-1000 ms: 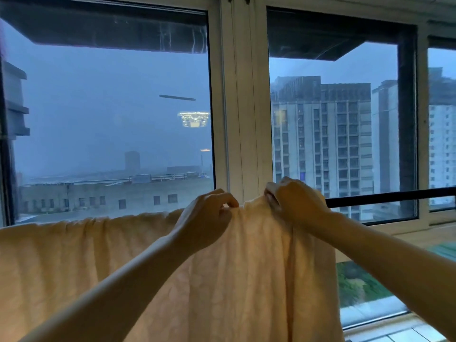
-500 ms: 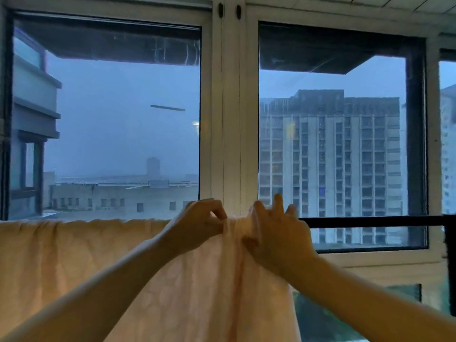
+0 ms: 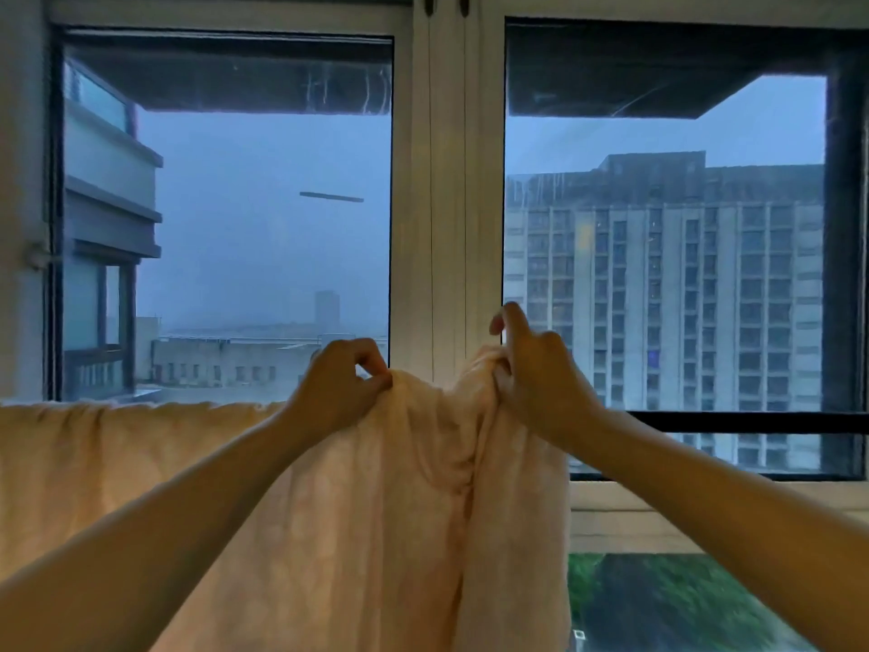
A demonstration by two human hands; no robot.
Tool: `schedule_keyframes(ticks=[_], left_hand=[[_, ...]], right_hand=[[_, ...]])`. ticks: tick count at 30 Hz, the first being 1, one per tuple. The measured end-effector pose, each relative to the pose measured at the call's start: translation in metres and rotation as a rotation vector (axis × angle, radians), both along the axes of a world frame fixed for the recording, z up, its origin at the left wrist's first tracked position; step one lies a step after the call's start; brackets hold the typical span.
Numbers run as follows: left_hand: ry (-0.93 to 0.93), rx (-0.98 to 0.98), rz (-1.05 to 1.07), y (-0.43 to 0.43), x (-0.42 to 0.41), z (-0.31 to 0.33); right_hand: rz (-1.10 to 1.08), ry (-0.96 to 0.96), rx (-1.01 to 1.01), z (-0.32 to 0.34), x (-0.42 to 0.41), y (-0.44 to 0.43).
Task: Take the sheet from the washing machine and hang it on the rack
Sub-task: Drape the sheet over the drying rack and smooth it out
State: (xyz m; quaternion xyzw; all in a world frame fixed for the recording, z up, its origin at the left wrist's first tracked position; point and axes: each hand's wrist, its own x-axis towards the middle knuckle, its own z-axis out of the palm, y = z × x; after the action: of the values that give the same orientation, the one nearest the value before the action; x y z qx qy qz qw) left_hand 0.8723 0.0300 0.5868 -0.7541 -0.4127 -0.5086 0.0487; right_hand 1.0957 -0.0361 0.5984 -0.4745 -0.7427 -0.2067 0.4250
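A pale peach sheet [image 3: 141, 463] hangs over a horizontal black rack bar [image 3: 752, 422], covering the bar from the left edge to about the middle. My left hand [image 3: 338, 383] pinches the sheet's top edge near the centre. My right hand [image 3: 531, 369] grips a bunched fold of the sheet at its right end and holds it lifted a little above the bar. Between my hands the fabric sags in gathered folds. The bar's right stretch is bare. The washing machine is not in view.
Directly behind the rack stand two large windows with a white frame post [image 3: 446, 181] between them. A white sill [image 3: 705, 510] runs below the right pane. Buildings and a dusky sky lie outside.
My right hand has closed on the sheet's right end and raised it into a bunch above the bar. My left hand keeps its pinch on the top edge. The camera tilted slightly.
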Motion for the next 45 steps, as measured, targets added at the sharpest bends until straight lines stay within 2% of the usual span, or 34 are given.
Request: schedule_keyframes(ticks=[3, 5, 7, 9, 11, 13, 16, 18, 23, 26, 31, 37, 45], left_hand=[[-0.051, 0.058, 0.041, 0.011, 0.002, 0.008], [-0.042, 0.038, 0.090, 0.020, -0.001, 0.010], [0.060, -0.082, 0.137, 0.028, -0.004, 0.007], [0.143, -0.242, 0.113, 0.029, -0.005, 0.006], [0.152, -0.312, 0.032, 0.030, -0.005, 0.009], [0.150, -0.313, -0.033, 0.029, -0.006, 0.010], [0.154, -0.295, -0.126, 0.026, -0.010, 0.009], [0.142, -0.352, -0.218, 0.019, -0.013, 0.010], [0.318, -0.423, -0.290, 0.002, -0.023, 0.012], [0.319, -0.427, -0.306, -0.002, -0.027, 0.012], [0.306, -0.408, -0.311, 0.003, -0.032, 0.011], [0.268, -0.378, -0.284, 0.002, -0.030, 0.013], [0.138, -0.422, -0.341, 0.003, -0.044, 0.012]], right_hand=[[-0.139, -0.018, 0.062, 0.017, 0.016, 0.015], [-0.306, -0.034, -0.005, 0.018, 0.031, 0.018], [-0.440, -0.055, -0.170, 0.016, 0.048, 0.018], [-0.473, -0.061, -0.288, 0.011, 0.059, 0.017], [-0.418, -0.078, -0.272, 0.007, 0.062, 0.015], [-0.327, -0.190, -0.237, 0.004, 0.052, 0.011], [-0.006, -0.192, -0.347, -0.002, 0.026, 0.007], [0.091, -0.232, -0.360, -0.007, 0.011, 0.009], [0.114, -0.186, -0.235, -0.012, 0.002, 0.021], [0.054, -0.125, -0.219, -0.017, -0.003, 0.028], [-0.055, 0.102, -0.126, -0.010, 0.009, 0.032], [-0.018, 0.014, -0.297, -0.005, 0.025, 0.014], [-0.056, -0.148, -0.305, -0.010, 0.038, 0.001]])
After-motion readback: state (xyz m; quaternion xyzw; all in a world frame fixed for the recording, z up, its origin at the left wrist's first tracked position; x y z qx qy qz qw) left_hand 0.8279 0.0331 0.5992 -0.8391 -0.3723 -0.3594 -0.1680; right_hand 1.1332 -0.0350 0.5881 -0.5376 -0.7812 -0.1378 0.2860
